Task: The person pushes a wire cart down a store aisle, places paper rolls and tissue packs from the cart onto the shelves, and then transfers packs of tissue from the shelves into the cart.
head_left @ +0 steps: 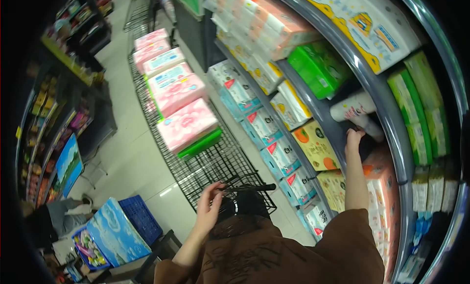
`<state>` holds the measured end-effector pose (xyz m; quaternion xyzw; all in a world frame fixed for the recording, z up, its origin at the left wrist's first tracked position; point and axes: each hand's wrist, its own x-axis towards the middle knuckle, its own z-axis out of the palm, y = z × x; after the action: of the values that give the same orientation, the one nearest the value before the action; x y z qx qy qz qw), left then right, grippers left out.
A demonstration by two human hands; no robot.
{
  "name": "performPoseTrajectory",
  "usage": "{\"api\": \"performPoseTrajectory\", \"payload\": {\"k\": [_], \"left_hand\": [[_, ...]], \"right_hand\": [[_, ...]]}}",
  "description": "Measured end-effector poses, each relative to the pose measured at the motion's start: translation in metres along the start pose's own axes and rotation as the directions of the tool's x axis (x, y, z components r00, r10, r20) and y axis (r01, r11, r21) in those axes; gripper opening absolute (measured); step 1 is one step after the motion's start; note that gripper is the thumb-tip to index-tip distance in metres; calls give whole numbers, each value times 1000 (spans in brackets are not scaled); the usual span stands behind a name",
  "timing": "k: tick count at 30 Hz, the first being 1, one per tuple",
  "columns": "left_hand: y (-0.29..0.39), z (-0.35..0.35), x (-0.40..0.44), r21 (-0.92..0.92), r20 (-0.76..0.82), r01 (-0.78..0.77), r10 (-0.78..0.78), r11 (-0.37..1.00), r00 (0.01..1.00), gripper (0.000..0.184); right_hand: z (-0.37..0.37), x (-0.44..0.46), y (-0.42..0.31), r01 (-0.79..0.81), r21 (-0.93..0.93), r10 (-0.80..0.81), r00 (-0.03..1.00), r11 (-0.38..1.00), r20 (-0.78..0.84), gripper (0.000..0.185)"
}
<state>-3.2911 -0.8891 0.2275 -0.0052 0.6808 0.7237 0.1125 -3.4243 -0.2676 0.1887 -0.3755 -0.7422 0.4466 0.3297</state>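
Observation:
My left hand (209, 204) is at the black handle (252, 188) of a wire shopping cart (196, 172), fingers bent around its left end. My right hand (354, 137) reaches into a shelf on the right, its fingers closed at the near end of a whitish wrapped roll pack (368, 127); part of the grip is hidden. Just above it lies another white roll pack (352, 106) with pink lettering. Pink-and-white tissue packs (188, 123) stand in a row in the cart, and a green pack (200, 143) lies under the nearest one.
Shelves hold a bright green pack (318, 71), yellow packs with orange pictures (316, 144) and blue-white packs (279, 156). A curved grey shelf edge (360, 63) runs close by my right arm. On the left are a blue crate (139, 222) and a person in grey trousers (63, 218).

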Motion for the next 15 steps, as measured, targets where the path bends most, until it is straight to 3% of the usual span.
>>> {"api": "performPoseTrajectory", "payload": {"k": [2, 3, 6, 9, 12, 15], "left_hand": [[-13, -7, -7, 71, -26, 0, 2, 997, 1000, 36], [-11, -8, -10, 134, -27, 21, -18, 991, 999, 36], [-21, -10, -17, 316, 13, -29, 27, 948, 1000, 33], [-17, -4, -17, 461, 74, -77, 48, 884, 996, 30], [-9, 5, -15, 562, 117, -143, 92, 815, 989, 30], [-13, 7, -16, 636, 117, -155, 104, 756, 988, 29]], "right_hand": [[-18, -4, -12, -311, 271, 354, 927, 911, -126, 54], [-24, -2, -20, -453, 466, 557, 823, 760, -108, 64], [-36, 23, -35, -632, 572, 705, 698, 523, 127, 79], [-27, 51, -31, -645, 465, 688, 719, 607, 100, 81], [-18, 72, -10, -565, 459, 575, 807, 686, 134, 65], [-20, 72, -10, -486, 626, 503, 848, 610, 168, 50]]}}
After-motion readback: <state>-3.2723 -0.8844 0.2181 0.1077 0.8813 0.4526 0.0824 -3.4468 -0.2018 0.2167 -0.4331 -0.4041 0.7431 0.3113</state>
